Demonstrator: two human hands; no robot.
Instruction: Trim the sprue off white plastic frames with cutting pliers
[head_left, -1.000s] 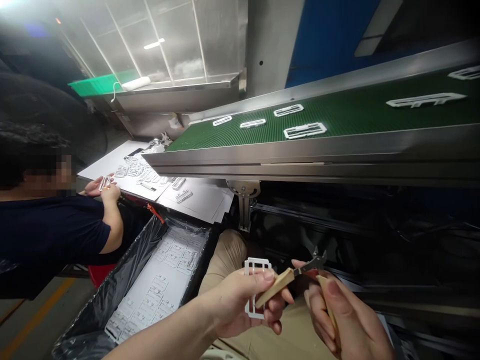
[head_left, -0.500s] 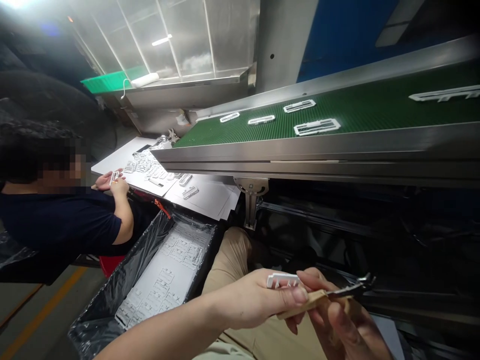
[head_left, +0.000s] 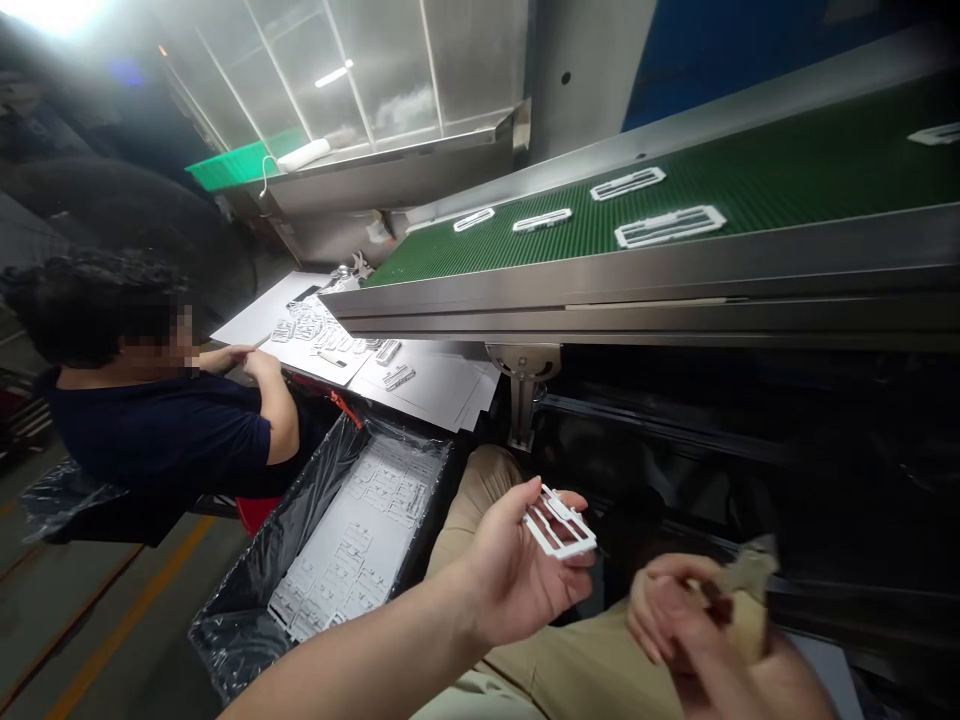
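Observation:
My left hand [head_left: 525,570], palm up over my lap, grips a white plastic frame [head_left: 562,530] between thumb and fingers. The frame is a flat rectangle with long slots and a crossbar. To its right, my right hand [head_left: 694,625] is wrapped round a pair of pliers [head_left: 750,600] with tan-wrapped handles. The pliers are blurred by motion and point upward, apart from the frame.
A green conveyor belt [head_left: 570,240] carries several white frames. Below left stands a black-lined crate [head_left: 247,580] with rows of frames on a white sheet. A co-worker [head_left: 150,400] sits at the left beside a white-covered table [head_left: 439,390] holding more frames.
My hands have moved apart. My left hand has turned palm up with the frame, and the pliers have swung away to the right, jaws up. Frames on the belt have shifted slightly in view.

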